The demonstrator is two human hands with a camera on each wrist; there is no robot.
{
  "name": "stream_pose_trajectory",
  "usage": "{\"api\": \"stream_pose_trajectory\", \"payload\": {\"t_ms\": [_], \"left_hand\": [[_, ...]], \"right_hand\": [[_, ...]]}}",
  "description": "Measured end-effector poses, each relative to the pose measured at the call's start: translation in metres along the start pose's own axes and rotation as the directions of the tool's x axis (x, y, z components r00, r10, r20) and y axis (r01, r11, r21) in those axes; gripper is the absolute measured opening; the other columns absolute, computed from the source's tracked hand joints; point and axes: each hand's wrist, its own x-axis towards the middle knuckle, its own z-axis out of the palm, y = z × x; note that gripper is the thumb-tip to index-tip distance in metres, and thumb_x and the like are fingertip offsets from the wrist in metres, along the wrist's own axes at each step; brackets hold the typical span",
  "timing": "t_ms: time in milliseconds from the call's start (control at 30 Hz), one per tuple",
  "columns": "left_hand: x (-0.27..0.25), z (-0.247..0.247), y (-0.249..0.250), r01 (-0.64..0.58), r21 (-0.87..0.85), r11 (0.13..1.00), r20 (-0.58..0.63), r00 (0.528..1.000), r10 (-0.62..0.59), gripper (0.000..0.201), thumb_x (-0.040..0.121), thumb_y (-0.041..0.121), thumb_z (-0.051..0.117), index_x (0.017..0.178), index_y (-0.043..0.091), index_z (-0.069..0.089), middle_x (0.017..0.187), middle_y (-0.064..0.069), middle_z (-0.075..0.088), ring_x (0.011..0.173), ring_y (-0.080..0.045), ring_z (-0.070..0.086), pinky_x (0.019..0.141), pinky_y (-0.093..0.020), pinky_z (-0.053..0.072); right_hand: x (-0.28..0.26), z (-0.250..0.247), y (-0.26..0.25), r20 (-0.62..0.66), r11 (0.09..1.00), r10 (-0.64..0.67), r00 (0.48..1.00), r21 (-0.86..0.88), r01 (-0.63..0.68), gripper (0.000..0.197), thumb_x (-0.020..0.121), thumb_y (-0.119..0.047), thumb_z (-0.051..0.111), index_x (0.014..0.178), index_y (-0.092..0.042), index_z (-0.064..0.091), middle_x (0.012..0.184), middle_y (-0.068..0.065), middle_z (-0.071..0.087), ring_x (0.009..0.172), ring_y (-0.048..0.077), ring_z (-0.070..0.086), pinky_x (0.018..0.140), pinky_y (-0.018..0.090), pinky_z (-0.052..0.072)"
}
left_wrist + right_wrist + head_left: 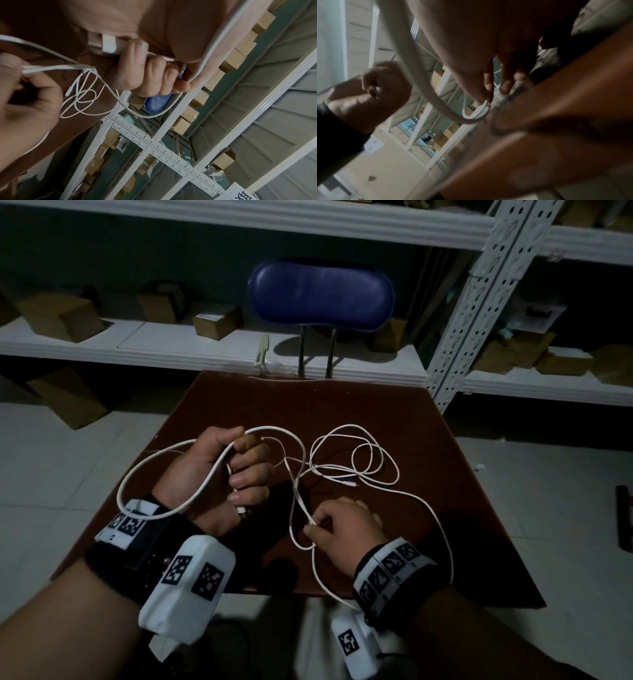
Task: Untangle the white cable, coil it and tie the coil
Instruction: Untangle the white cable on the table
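A long white cable [356, 470] lies in loose tangled loops on the brown table [342, 405]. My left hand [236, 474] is a fist gripping the cable's plug end [109, 44], and one big loop runs from that fist back over the left wrist. My right hand [318, 527], nearer me, pinches a folded strand [481, 111] between thumb and finger. A small connector [349, 484] rests on the table among the loops. A further length of cable hangs over the table's near edge beside my right wrist.
A blue-backed chair [320, 296] stands behind the table. White metal shelving [479, 302] with cardboard boxes [215, 321] fills the back and right. Light tiled floor lies on both sides of the table. A dark object [625, 515] sits at the right edge.
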Motion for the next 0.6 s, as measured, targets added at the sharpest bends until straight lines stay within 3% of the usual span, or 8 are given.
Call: {"api": "stream_pose_trajectory", "payload": {"t_ms": [100, 167, 233, 333, 433, 500, 533, 600], "left_hand": [[-0.003, 0.008, 0.002, -0.081, 0.138, 0.987, -0.166, 0.981, 0.103, 0.031, 0.098, 0.031, 0.037, 0.071, 0.020, 0.047, 0.062, 0.008, 0.031, 0.052, -0.007, 0.017, 0.045, -0.022, 0.013], [-0.004, 0.012, 0.002, -0.125, 0.240, 0.963, -0.268, 0.945, 0.189, 0.027, 0.091, 0.032, 0.048, 0.068, 0.020, 0.050, 0.059, 0.009, 0.028, 0.054, -0.009, 0.012, 0.043, -0.021, 0.011], [-0.004, 0.014, 0.002, -0.135, 0.311, 0.941, -0.324, 0.915, 0.239, 0.026, 0.089, 0.033, 0.053, 0.067, 0.019, 0.054, 0.054, 0.008, 0.027, 0.055, -0.010, 0.009, 0.043, -0.022, 0.009], [-0.002, 0.015, 0.000, -0.112, 0.412, 0.904, -0.376, 0.883, 0.281, 0.026, 0.089, 0.035, 0.056, 0.072, 0.016, 0.057, 0.052, 0.004, 0.023, 0.051, -0.012, 0.012, 0.045, -0.025, 0.010], [0.001, 0.014, -0.001, -0.104, 0.471, 0.876, -0.403, 0.858, 0.319, 0.026, 0.088, 0.038, 0.054, 0.077, 0.015, 0.056, 0.050, 0.002, 0.030, 0.041, -0.011, 0.029, 0.039, -0.020, 0.020], [0.004, 0.015, -0.003, -0.170, 0.386, 0.907, -0.395, 0.858, 0.329, 0.024, 0.084, 0.035, 0.051, 0.071, 0.015, 0.051, 0.054, 0.002, 0.037, 0.041, -0.012, 0.037, 0.039, -0.018, 0.030], [0.007, 0.013, -0.003, -0.215, 0.350, 0.912, -0.409, 0.841, 0.355, 0.024, 0.081, 0.033, 0.049, 0.066, 0.014, 0.049, 0.056, 0.000, 0.042, 0.043, -0.014, 0.042, 0.041, -0.018, 0.035], [0.010, 0.005, -0.002, -0.276, 0.450, 0.849, -0.470, 0.735, 0.488, 0.033, 0.089, 0.033, 0.044, 0.064, 0.012, 0.048, 0.051, -0.002, 0.048, 0.042, -0.017, 0.049, 0.045, -0.020, 0.042]], "right_hand": [[0.003, 0.000, -0.001, -0.013, 0.967, -0.014, 1.000, 0.255, 0.017, 0.019, 0.081, -0.042, 0.066, 0.071, -0.030, 0.057, 0.060, -0.013, 0.058, 0.062, 0.002, 0.056, 0.070, 0.033, 0.049], [0.001, -0.001, -0.003, -0.028, 0.939, -0.045, 0.999, 0.339, 0.052, 0.018, 0.082, -0.035, 0.070, 0.070, -0.028, 0.059, 0.052, -0.013, 0.055, 0.049, 0.001, 0.051, 0.056, 0.025, 0.043], [-0.001, -0.001, -0.003, -0.051, 0.927, -0.048, 0.998, 0.370, 0.063, 0.017, 0.082, -0.034, 0.070, 0.070, -0.027, 0.060, 0.053, -0.014, 0.056, 0.048, 0.001, 0.050, 0.055, 0.022, 0.040], [-0.003, 0.001, -0.003, -0.074, 0.907, -0.042, 0.996, 0.414, 0.069, 0.013, 0.080, -0.035, 0.068, 0.075, -0.026, 0.062, 0.063, -0.010, 0.064, 0.054, 0.004, 0.055, 0.058, 0.030, 0.048], [-0.008, -0.001, -0.007, -0.037, 0.869, -0.078, 0.996, 0.488, 0.086, 0.008, 0.085, -0.026, 0.066, 0.081, -0.021, 0.063, 0.071, 0.001, 0.073, 0.055, 0.003, 0.060, 0.057, 0.028, 0.047], [-0.012, -0.004, -0.009, -0.037, 0.855, -0.101, 0.994, 0.508, 0.106, 0.007, 0.089, -0.019, 0.065, 0.082, -0.020, 0.062, 0.068, 0.002, 0.072, 0.051, 0.001, 0.057, 0.056, 0.024, 0.043], [-0.013, -0.004, -0.008, -0.052, 0.857, -0.102, 0.993, 0.503, 0.115, 0.007, 0.089, -0.020, 0.064, 0.083, -0.020, 0.062, 0.066, 0.001, 0.071, 0.050, 0.001, 0.056, 0.055, 0.025, 0.042], [-0.014, -0.004, -0.005, -0.093, 0.868, -0.099, 0.991, 0.480, 0.131, 0.006, 0.088, -0.024, 0.065, 0.083, -0.022, 0.063, 0.064, 0.003, 0.068, 0.050, 0.005, 0.055, 0.053, 0.028, 0.043]]}}
